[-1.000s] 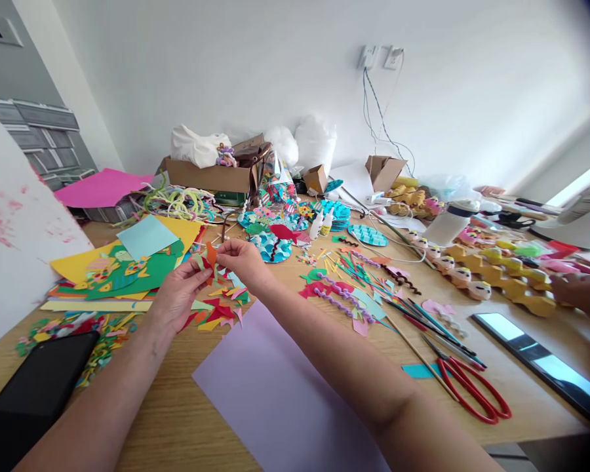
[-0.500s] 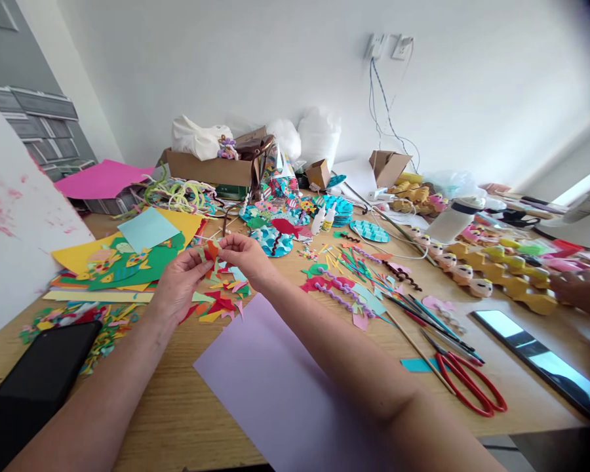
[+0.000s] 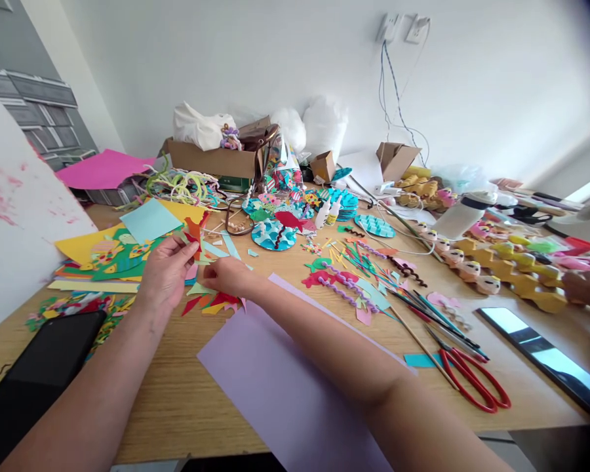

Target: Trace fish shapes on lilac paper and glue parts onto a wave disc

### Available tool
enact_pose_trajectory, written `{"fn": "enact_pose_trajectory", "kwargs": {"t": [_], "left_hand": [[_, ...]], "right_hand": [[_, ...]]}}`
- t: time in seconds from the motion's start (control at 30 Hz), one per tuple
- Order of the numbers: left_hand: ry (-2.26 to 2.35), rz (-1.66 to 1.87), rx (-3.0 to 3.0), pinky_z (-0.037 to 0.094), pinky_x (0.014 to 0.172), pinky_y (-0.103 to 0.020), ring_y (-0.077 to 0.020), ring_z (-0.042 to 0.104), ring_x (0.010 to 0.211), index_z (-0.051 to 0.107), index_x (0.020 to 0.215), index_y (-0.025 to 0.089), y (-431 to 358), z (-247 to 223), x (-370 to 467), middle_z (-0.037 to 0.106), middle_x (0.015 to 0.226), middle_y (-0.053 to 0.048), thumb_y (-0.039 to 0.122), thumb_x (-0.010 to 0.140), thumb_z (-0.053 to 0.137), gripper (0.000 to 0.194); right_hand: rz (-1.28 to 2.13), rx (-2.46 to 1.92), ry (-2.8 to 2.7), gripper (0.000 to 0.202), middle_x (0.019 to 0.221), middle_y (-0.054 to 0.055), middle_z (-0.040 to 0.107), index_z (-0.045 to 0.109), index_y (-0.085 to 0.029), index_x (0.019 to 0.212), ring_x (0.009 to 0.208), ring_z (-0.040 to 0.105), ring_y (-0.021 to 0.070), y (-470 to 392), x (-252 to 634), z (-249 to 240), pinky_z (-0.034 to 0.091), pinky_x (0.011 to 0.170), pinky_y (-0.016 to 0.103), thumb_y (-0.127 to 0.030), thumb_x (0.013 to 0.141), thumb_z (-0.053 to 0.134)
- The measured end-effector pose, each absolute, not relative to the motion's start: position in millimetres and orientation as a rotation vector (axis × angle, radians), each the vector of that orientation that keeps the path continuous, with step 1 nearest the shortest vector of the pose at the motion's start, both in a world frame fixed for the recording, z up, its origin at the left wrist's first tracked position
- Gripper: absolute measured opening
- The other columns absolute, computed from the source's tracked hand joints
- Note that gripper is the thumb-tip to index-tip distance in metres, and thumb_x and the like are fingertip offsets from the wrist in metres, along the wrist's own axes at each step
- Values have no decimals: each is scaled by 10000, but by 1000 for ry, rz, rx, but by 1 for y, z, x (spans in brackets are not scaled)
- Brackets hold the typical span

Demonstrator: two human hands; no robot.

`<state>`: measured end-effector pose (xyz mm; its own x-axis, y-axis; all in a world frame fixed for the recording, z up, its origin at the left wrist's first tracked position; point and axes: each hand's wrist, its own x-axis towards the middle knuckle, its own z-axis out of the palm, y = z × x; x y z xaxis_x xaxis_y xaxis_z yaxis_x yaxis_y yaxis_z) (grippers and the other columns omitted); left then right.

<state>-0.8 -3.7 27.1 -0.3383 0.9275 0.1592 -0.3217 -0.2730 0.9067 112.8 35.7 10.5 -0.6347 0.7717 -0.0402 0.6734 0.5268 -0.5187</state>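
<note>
Between the thumb and fingers of my left hand (image 3: pixel 163 272) are pinched several paper cutouts (image 3: pixel 193 231) in orange, red and pale green, held up above the table. My right hand (image 3: pixel 229 276) is low over a loose pile of coloured paper scraps (image 3: pixel 221 301), its fingers curled together at pale green pieces. Whether a scrap is caught in those fingertips cannot be made out. Under my right forearm lies a sheet of lilac paper (image 3: pixel 265 367). Left of my left hand is a stack of coloured paper (image 3: pixel 86 249) with patterned paper fish on top.
Black phone (image 3: pixel 39 360) at front left; red-handled scissors (image 3: pixel 472 377) and another phone (image 3: pixel 541 354) at right. Glue bottles (image 3: pixel 332 213) and a blue disc with a red fish (image 3: pixel 274 237) stand behind. Another person's hand (image 3: pixel 585 286) is by yellow egg-carton pieces (image 3: pixel 531 282).
My right hand has left the cutouts and moved down to the scrap pile. My left hand keeps the cutouts, now slightly further left and higher. The camera view has shifted a little.
</note>
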Motion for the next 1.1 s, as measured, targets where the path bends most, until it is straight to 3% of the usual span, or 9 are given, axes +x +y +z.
{"fn": "enact_pose_trajectory", "kwargs": {"t": [0.23, 0.5, 0.67, 0.83, 0.97, 1.1], "left_hand": [[1008, 1804, 925, 387, 523, -184, -76, 512, 591, 610, 603, 195, -4, 27, 1, 606, 649, 49, 179, 498, 750, 176], [988, 1751, 883, 400, 544, -193, -78, 531, 604, 644, 653, 185, -6, 27, 0, 627, 684, 36, 193, 511, 753, 179], [972, 1677, 844, 394, 524, -193, -83, 533, 595, 643, 684, 169, -4, 21, 0, 640, 673, 28, 215, 478, 799, 263], [975, 1592, 864, 420, 539, -194, -93, 539, 603, 670, 702, 170, -4, 15, 7, 636, 664, 15, 204, 493, 801, 249], [987, 1595, 882, 428, 546, -191, -102, 549, 617, 668, 698, 184, -6, 13, 10, 620, 653, 21, 200, 513, 784, 219], [1007, 1610, 899, 417, 538, -190, -99, 547, 605, 642, 671, 189, -6, 14, 11, 619, 658, 27, 191, 514, 776, 206]], "right_hand": [[702, -1349, -2677, 128, 925, 67, 641, 632, -198, 822, 855, 569, 219, 28, 91, 11, 399, 615, 275, -257, 708, 626], [808, -1304, -2452, 46, 641, -24, 571, 584, -180, 629, 672, 526, 119, 35, 105, 9, 329, 530, 201, -171, 662, 615], [877, -1254, -2093, 64, 635, -43, 567, 573, -170, 739, 595, 525, 71, 53, 128, 15, 358, 513, 167, -232, 750, 582], [1438, -989, -1511, 118, 472, -80, 510, 504, -167, 643, 424, 488, 46, 50, 131, 27, 393, 453, 152, -126, 705, 595], [1463, -919, -1476, 130, 455, -90, 511, 517, -161, 620, 409, 467, 31, 42, 126, 32, 384, 443, 136, -56, 685, 558], [1447, -836, -1515, 110, 469, -93, 510, 516, -158, 615, 429, 452, 23, 43, 128, 30, 377, 467, 131, -92, 672, 583]]}}
